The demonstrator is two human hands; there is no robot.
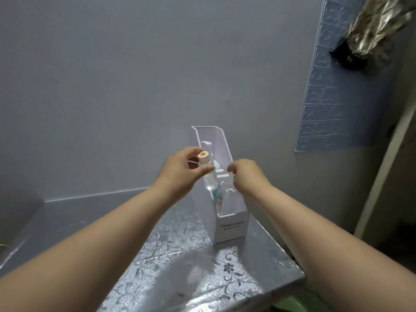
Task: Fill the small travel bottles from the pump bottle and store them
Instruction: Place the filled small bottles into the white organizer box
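Note:
My left hand (180,171) holds a small clear travel bottle (209,176) by its neck, tilted, above the white storage box (229,226). The bottle's top (203,154) is open and shows an orange ring. My right hand (244,174) hovers just right of the bottle, fingers curled; whether it pinches a small cap is hidden. Inside the box stand a pump bottle with a white pump head (206,145) and a teal-labelled body (217,198), and other white-capped bottles (229,192).
The box stands on a silver floral-patterned tabletop (180,255) near its right edge. A grey wall is behind. Blue brick-pattern panel (326,97) and a crumpled foil-like object (378,30) are at upper right.

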